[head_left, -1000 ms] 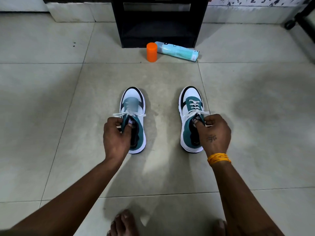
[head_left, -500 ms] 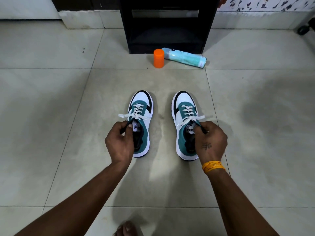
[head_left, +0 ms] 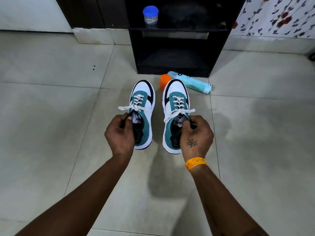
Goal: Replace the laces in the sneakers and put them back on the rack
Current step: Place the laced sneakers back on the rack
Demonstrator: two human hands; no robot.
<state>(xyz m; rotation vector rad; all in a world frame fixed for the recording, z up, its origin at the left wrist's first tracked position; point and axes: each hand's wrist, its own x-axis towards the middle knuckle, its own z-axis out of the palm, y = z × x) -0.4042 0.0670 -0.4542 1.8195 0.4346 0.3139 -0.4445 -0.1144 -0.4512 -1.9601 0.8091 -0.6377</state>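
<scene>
Two hands work side by side, one sneaker each: the left hand (head_left: 120, 136) has its grip clamped on the collar of the left sneaker (head_left: 142, 113), and the right hand (head_left: 196, 136), with a yellow wristband (head_left: 196, 163) behind it, has its grip clamped on the collar of the right sneaker (head_left: 175, 114). Both sneakers are threaded with white laces (head_left: 178, 110) whose loose ends stick out to the sides, so the lacing looks done and the step in hand is likely carrying the pair to the rack. To do it well, keep both soles level and the toes pointing forward, and watch that the trailing lace ends do not snag. Just past the toes, an orange cap (head_left: 165, 83) stands on the floor beside a pale blue bottle (head_left: 192, 82) lying on its side; steer over these. Beyond them stands the black rack (head_left: 173, 53), its lower shelf looking free, with a blue-lidded jar (head_left: 150, 17) on the shelf above.
</scene>
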